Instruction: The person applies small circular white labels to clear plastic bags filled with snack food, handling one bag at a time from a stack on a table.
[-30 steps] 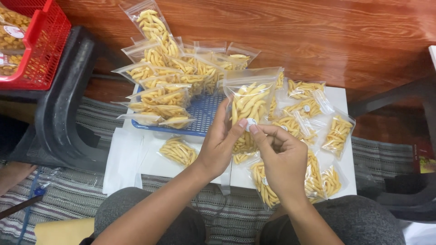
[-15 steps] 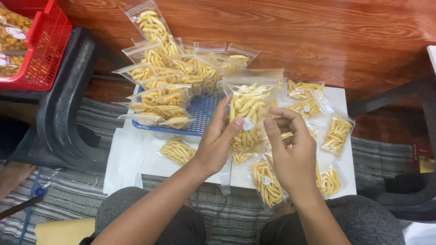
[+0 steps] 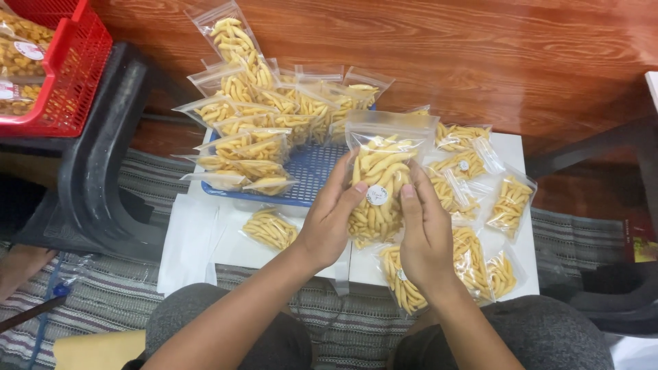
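- A red basket (image 3: 65, 75) sits at the far left on a dark chair (image 3: 103, 171), with packed snack bags inside it
- A striped rug (image 3: 103, 301) covers the floor below, and a bare foot shows at the left edge
- A small white counter (image 3: 205, 233) stands in front of the person's knees, against a wooden wall (image 3: 480, 55)
- On the counter's left half lies a blue tray (image 3: 312, 175), heaped with clear bags of yellow snack sticks (image 3: 253, 103) that spill over its back and left rim
- One small bag of sticks (image 3: 271, 228) lies alone on the counter, just in front of the tray
- The left hand (image 3: 330, 216) is closed around the left side of a filled clear bag (image 3: 380, 185), thumb on its front
- That bag is held upright above the middle of the counter, its open top edge uppermost and a round white sticker (image 3: 377, 195) on its front
- The right hand (image 3: 425, 236) grips the bag's right side, its thumb tip just beside the sticker
- More filled bags (image 3: 473, 164) lie flat on the right half of the counter, some bearing the same round sticker, some partly hidden under the right hand
- A dark chair leg and the wooden floor show at the far right
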